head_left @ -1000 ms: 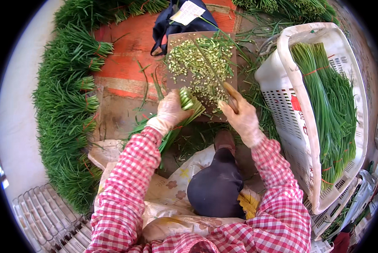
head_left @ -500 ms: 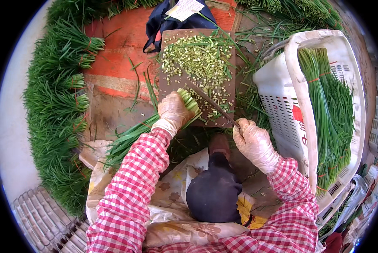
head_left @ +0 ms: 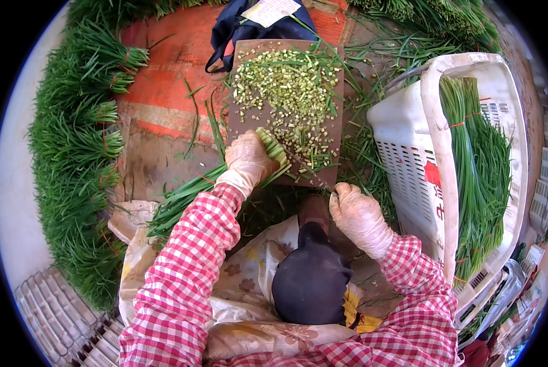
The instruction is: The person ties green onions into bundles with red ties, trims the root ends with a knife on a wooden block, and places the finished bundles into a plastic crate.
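My gloved left hand (head_left: 248, 160) is closed round a bunch of garlic chives (head_left: 185, 197), its cut pale stems over the near left part of a brown board (head_left: 243, 121). The leaves trail down to the left, with a red band round them. In my gloved right hand (head_left: 360, 217), at the board's near right corner, is a knife (head_left: 320, 181); its blade is thin and smeared here, pointing toward the board's near edge. Chopped stem pieces (head_left: 289, 79) lie scattered over the board, thickest at its far half.
A white plastic basket (head_left: 402, 122) on the right holds long banded chives (head_left: 475, 165). Banded bunches (head_left: 72, 159) line the left side. Beyond the board lies a dark blue bag (head_left: 225, 30) with a paper (head_left: 271, 11) on it. Loose leaves litter the ground around the board.
The knife has swung down and back from the stem ends toward the board's near edge. My right hand has shifted slightly left and nearer; my left hand keeps its grip on the chives.
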Tool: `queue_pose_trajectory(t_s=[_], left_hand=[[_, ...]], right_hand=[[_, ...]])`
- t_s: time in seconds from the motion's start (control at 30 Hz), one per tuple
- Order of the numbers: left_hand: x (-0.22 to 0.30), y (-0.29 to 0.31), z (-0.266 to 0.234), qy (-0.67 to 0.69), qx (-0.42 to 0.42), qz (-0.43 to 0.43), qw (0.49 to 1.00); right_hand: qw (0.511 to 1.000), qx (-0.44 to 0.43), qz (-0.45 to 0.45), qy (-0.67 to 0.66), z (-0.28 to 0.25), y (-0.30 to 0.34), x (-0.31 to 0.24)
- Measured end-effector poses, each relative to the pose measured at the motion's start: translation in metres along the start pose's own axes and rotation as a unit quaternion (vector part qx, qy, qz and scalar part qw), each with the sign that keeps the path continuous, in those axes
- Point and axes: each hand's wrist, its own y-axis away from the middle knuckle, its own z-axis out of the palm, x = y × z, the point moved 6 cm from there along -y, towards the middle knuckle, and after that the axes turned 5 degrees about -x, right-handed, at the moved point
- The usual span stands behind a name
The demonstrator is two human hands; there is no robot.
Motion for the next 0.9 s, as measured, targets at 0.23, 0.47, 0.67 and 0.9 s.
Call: queue_pose_trajectory(t_s=[0.23,0.47,0.67,0.9], left_hand=[[0.003,0.003,0.001,-0.050,0.018,0.014,0.998],[0.003,-0.002,0.001,-0.049,0.006,0.030,0.998],[0.008,0.002,-0.004,-0.081,0.033,0.060,0.994],[-0.023,0.024,-0.013,0.052,0.014,0.117,0.992]], right_hand=[[0.995,-0.075,-0.004,-0.065,-0.001,-0.015,0.003],[0.975,-0.174,-0.004,-0.140,-0.001,-0.058,0.005],[0.965,-0.183,0.026,-0.188,0.043,-0.088,0.000],[0.997,-0.062,-0.049,0.000,0.064,-0.122,-0.034]])
